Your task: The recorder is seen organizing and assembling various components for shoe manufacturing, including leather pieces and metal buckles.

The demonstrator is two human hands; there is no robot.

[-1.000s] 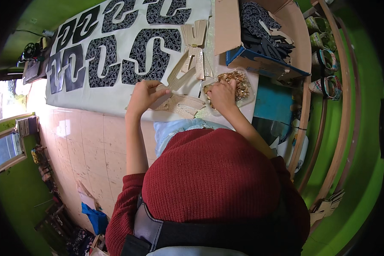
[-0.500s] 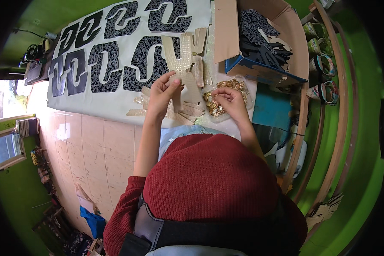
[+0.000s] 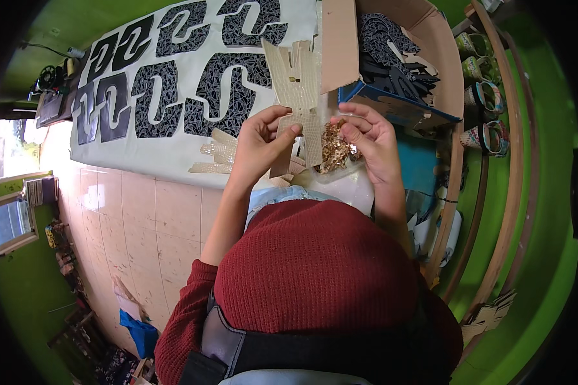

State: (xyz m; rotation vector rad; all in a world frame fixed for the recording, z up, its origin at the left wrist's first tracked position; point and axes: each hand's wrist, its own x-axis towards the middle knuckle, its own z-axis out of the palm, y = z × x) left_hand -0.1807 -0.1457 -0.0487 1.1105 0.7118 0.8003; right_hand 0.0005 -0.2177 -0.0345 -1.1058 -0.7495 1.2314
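Note:
Between the thumb and fingers of my left hand [image 3: 263,141] is a beige, crocodile-textured leather-like cutout [image 3: 292,83], its forked strips pointing away and a longer strip hanging toward me. A small metal piece seems to sit in its fork. My right hand [image 3: 376,141] is raised just right of the cutout, thumb and a finger close together and other fingers stretched; anything tiny between them is too small to name. Below and behind it lies a clear plastic tub of small gold metal fittings [image 3: 332,154], partly hidden by the hand and the cutout.
More beige cutouts [image 3: 221,153] lie on the white-covered table [image 3: 173,151]. Several black patterned S-shaped pieces [image 3: 155,99] are spread across it. An open cardboard box [image 3: 408,106] of dark cutouts stands at the right, beside a wooden rack [image 3: 456,186] holding patterned footwear.
My right hand has come up and out of the tub of gold fittings, moving right. My left hand has moved right with the beige cutout, which now overlaps the tub's left side.

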